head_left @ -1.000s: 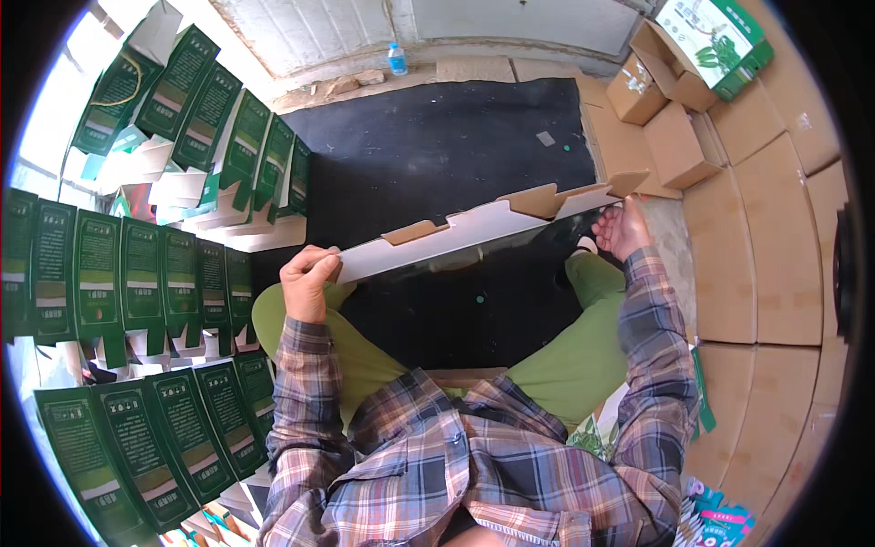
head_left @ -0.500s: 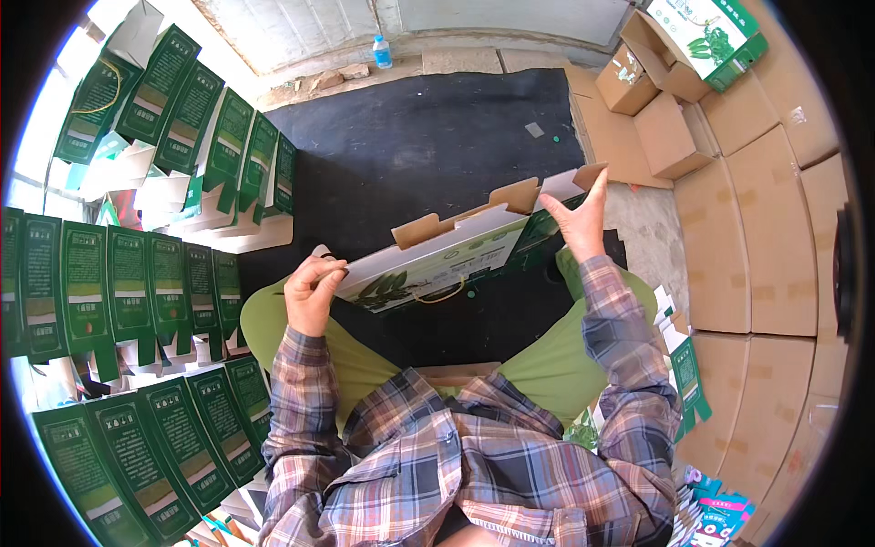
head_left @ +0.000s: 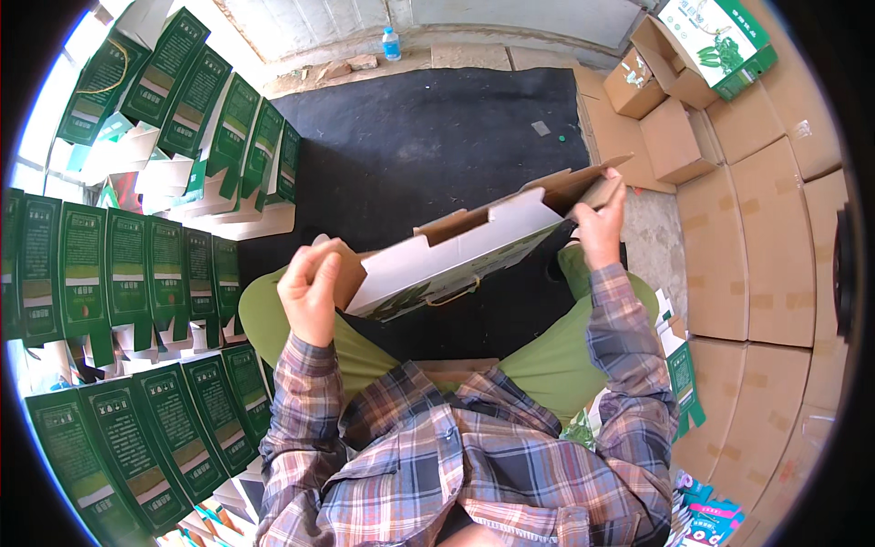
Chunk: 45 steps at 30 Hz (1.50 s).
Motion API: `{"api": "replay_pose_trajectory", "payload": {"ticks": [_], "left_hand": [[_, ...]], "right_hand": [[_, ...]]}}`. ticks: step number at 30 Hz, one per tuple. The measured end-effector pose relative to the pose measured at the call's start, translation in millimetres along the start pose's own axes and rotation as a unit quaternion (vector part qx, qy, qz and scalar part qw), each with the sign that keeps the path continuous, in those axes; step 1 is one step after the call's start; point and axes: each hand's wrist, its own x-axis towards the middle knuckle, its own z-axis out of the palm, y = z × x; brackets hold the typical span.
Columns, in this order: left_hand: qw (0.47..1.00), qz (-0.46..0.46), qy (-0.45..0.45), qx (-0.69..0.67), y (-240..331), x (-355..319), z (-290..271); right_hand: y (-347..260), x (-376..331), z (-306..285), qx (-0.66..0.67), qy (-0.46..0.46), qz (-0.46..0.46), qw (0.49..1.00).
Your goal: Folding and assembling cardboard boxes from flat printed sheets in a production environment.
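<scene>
Cardboard box blank (head_left: 465,260), white with green print and brown flaps, is held flat and tilted above the lap, over the black mat (head_left: 428,137). Left hand (head_left: 312,292) clasps its end at 9 o'clock, fingers curled round the edge; right hand (head_left: 600,228) pinches the brown flap at 2 o'clock. Folded green boxes (head_left: 118,264) stand in rows from 8 to 11 o'clock, plain cartons (head_left: 756,228) at 3 o'clock

White-and-green carton (head_left: 456,255), plaid shirt (head_left: 456,465), green trousers (head_left: 547,365), black mat (head_left: 428,137), brown boxes (head_left: 679,137).
</scene>
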Motion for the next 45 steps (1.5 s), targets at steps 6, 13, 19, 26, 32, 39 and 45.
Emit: {"api": "replay_pose_trajectory", "payload": {"ticks": [6,13,19,26,32,39,45], "left_hand": [[0.978,-0.085,0.108,-0.154,-15.8,17.5,-6.3],[0.962,-0.007,0.081,0.260,-71.2,37.7,-21.7],[0.894,0.169,0.000,0.415,-53.7,44.9,29.6],[0.938,0.267,-0.020,0.218,-49.7,50.4,39.6],[0.889,0.261,-0.232,0.296,-64.8,41.6,18.4],[0.834,0.227,-0.326,0.382,-59.5,31.9,16.8],[0.822,0.238,-0.329,0.400,-54.9,25.6,18.2]], "right_hand": [[-46.0,-7.3,-21.4,0.210,-0.065,0.160,0.962],[-11.9,-9.9,-33.1,0.201,-0.161,0.235,0.937],[-15.2,-19.7,-42.1,0.203,-0.155,0.264,0.930],[-6.0,-30.4,-58.0,0.258,-0.163,0.291,0.907],[5.6,-30.2,-69.8,0.286,-0.159,0.296,0.897],[11.3,-41.3,-67.5,0.163,-0.175,0.241,0.941],[10.8,-34.8,-54.2,-0.094,-0.402,0.046,0.910]]}}
